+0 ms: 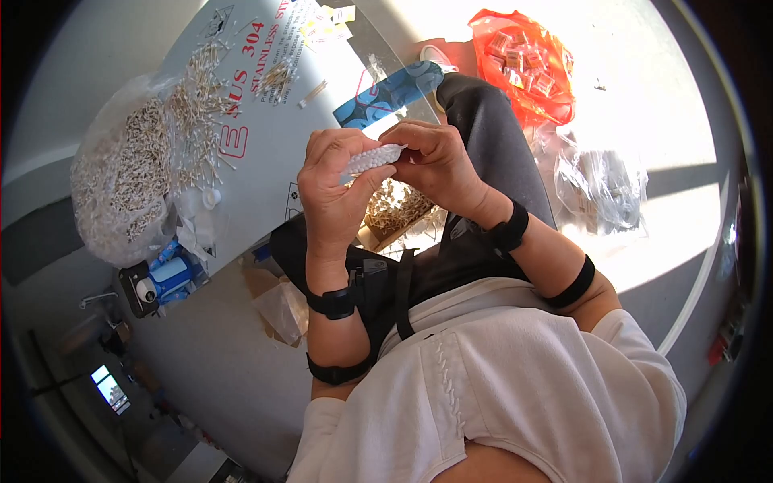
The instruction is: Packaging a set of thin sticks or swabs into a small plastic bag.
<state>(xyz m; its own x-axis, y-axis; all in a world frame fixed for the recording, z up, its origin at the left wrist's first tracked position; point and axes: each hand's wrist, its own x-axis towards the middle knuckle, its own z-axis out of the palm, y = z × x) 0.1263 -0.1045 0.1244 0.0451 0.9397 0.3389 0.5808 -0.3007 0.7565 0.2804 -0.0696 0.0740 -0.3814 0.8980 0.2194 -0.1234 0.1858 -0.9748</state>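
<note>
Cotton swab bundle (374, 159), pinched between left hand (332, 173) and right hand (441, 163), both curled, thumbs on the body's side.

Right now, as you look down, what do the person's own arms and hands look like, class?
The left hand and right hand are gloveless. The left wristband and right wristband are black, as are the left strap and right strap nearer the elbows. Above these, the sleeves are pale and plain.
</note>
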